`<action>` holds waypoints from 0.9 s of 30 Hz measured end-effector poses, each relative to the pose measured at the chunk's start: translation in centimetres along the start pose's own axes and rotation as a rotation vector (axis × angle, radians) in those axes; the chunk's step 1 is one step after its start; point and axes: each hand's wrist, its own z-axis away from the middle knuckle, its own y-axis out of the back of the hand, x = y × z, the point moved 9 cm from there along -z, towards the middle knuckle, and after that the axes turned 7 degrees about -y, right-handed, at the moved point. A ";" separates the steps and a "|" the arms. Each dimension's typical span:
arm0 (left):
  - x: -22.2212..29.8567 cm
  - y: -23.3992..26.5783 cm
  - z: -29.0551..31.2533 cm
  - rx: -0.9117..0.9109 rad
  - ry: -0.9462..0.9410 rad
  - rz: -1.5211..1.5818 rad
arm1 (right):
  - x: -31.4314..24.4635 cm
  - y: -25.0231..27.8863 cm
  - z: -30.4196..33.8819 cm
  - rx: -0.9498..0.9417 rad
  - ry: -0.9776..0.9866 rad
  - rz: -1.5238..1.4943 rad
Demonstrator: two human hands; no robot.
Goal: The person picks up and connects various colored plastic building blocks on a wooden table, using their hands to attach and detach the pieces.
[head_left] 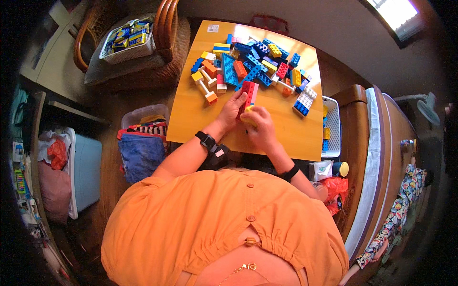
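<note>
My left hand is closed round a red and pink toy building brick above the near middle of the wooden table. Close against its lower end, my right hand pinches a small yellow brick. The fingers partly cover both pieces, and I cannot tell whether they are joined. Just beyond my hands lies a loose heap of bricks, among them a long blue brick, an orange brick and a red brick. A white and blue block lies at the right.
A white basket with a few bricks stands against the table's right side. To the left are a tub of folded clothes and a wicker chair bearing a basket of packets. A wooden bed frame is at the right.
</note>
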 end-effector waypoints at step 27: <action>-0.7 1.6 -0.2 0.085 0.070 0.117 | 2.1 0.3 -0.4 0.060 -0.155 -0.239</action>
